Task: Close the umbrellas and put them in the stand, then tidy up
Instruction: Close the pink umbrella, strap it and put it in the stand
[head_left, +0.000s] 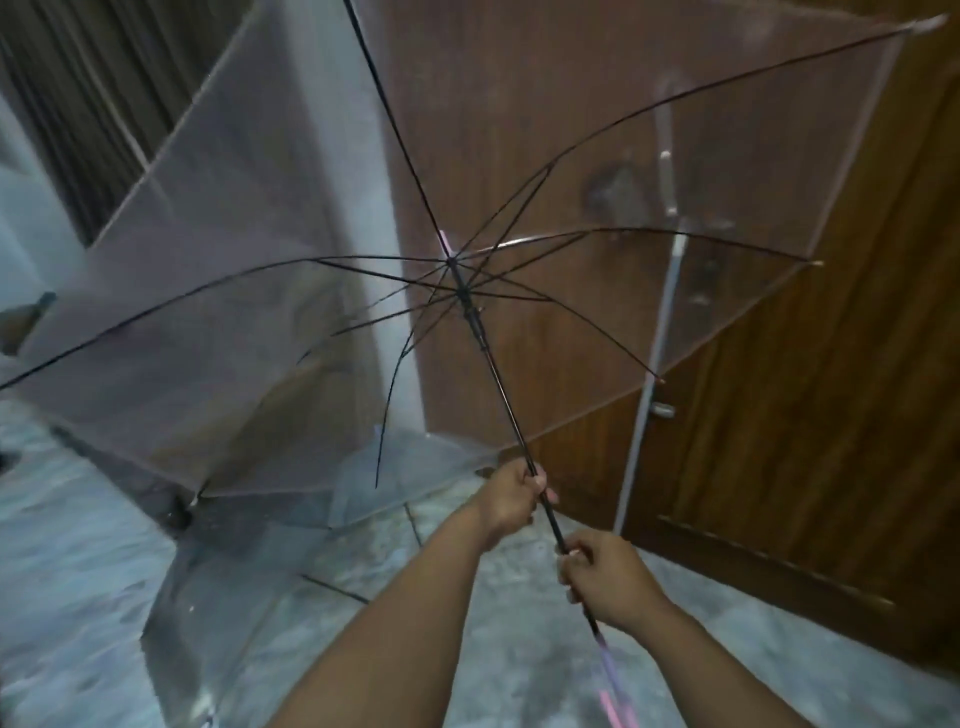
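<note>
A clear, pink-tinted umbrella is open in front of me, its black ribs spread and its black shaft slanting down toward me. My left hand is closed around the shaft, higher up. My right hand grips the shaft lower down, just above the pink handle. A second clear umbrella lies open on the floor below and to the left. The sliding runner sits high on the shaft near the ribs' hub. No stand is in view.
A brown wooden door with a metal handle fills the right side. A pale wall corner stands behind the canopy. Dark curtains hang at the upper left. The floor is grey speckled stone.
</note>
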